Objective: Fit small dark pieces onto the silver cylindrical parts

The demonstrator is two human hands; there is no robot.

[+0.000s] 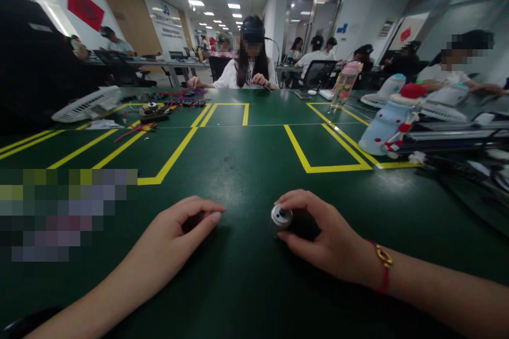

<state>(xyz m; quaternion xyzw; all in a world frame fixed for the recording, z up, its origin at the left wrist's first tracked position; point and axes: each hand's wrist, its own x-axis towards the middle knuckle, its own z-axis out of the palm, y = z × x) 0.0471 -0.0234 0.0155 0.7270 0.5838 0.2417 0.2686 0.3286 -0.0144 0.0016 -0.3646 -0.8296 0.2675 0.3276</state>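
The right hand [326,238] pinches a small metal motor [281,218] on the green table [246,169]; the left hand [186,225] rests curled, nothing assembled yet.

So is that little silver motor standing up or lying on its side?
Lying on its side. The small silver motor rests on the green table, its round shaft end facing sideways towards the left hand, gripped by the right hand.

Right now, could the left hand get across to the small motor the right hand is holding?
Probably yes. The left hand rests on the green table close beside the small motor, with only bare tabletop between them. The right hand wraps its far side, leaving the near side open.
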